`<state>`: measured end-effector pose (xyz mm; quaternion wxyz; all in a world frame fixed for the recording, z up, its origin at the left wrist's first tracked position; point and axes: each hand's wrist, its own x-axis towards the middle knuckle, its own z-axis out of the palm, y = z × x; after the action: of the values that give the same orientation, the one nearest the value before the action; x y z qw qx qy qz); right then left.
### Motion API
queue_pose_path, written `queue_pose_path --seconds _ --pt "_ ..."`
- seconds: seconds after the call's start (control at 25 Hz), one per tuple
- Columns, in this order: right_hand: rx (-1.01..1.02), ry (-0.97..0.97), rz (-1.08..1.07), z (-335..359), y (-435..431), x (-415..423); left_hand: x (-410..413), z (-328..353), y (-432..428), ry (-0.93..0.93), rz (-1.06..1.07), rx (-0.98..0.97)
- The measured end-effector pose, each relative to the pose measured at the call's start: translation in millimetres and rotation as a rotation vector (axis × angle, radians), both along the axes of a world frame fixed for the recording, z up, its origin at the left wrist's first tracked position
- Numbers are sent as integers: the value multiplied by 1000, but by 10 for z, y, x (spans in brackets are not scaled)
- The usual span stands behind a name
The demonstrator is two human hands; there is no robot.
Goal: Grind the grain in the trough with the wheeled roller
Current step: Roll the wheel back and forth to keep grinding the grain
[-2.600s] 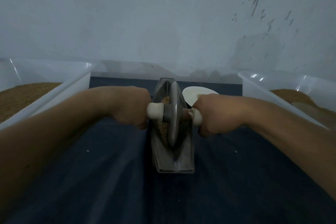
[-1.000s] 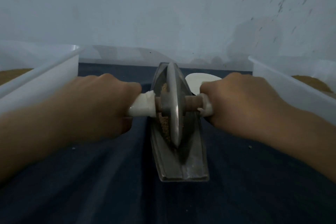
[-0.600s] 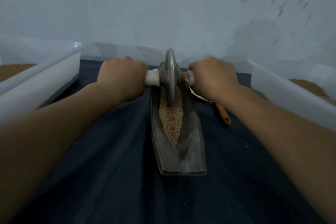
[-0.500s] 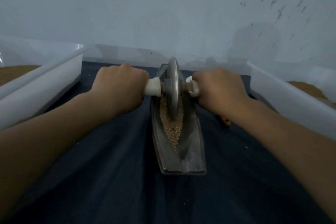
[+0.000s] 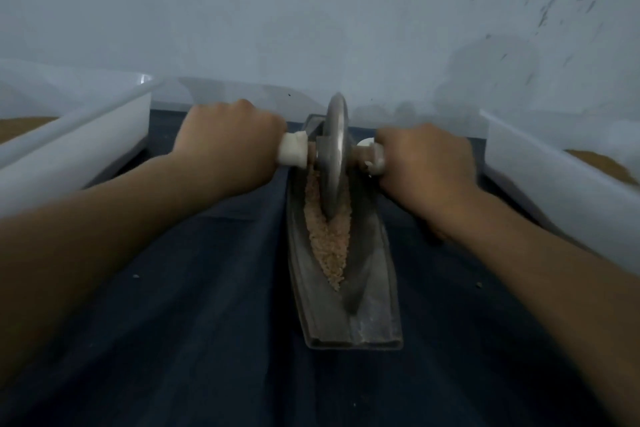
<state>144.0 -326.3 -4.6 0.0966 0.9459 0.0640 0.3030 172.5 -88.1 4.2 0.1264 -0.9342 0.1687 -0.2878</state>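
Gripping the wheeled roller (image 5: 333,152) (one handle each), both hands (image 5: 228,146) (image 5: 424,163) stand it in the trough (image 5: 374,274).

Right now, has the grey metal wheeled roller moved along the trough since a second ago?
Yes. The grey metal wheeled roller has rolled forward, from around the middle of the long grey metal trough toward its far end.

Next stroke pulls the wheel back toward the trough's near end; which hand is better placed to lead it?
Neither leads: left hand and right hand each grip a handle either side of the wheel, which stands in the grain far along the trough. Pull evenly.
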Motion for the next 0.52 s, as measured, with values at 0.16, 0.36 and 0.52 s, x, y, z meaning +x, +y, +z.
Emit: queue_pose_path --seconds 0.16,0.36,0.52 --pt "55 40 -18 47 39 68 36 115 -87 61 40 -19" --pt "-36 -61 110 -30 -125 -741 -633 41 197 -160 -123 106" --pt "-62 -80 102 -39 -208 -818 -556 -23 343 -88 -150 79"
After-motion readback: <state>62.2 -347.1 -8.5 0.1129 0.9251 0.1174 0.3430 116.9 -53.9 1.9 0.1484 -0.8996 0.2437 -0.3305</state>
